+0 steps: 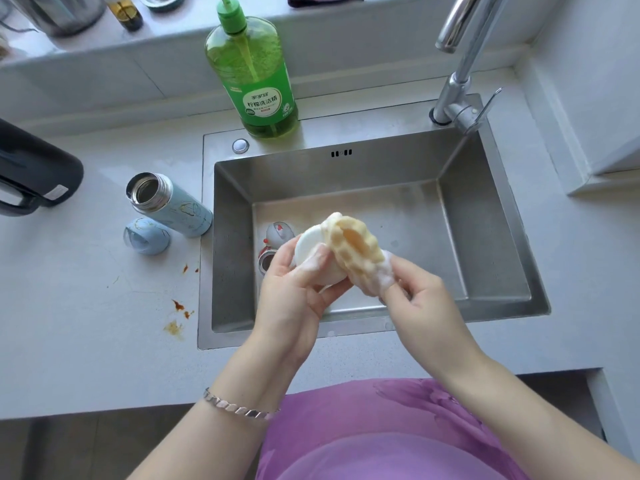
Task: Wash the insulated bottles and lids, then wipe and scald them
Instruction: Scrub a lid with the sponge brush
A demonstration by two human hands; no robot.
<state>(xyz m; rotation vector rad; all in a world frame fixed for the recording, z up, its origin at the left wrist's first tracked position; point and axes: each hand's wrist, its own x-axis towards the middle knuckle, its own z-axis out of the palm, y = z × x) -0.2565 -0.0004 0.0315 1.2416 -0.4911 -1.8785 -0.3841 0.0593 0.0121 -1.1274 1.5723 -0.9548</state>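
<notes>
Early washing stage. Left hand grips a white lid over the sink. Right hand clutches a foamy sponge pressed against it. A grey lid piece lies in the basin at 10 o'clock of the hands. The open blue bottle and blue lid sit on the table farther toward 9 o'clock, seemingly unwashed. Rinsing, wiping and scalding are still to do.

A pale grey stone desk carries an inset steel sink with a chrome faucet; a raised ledge runs behind, soft daylight, orange stains on the desk
</notes>
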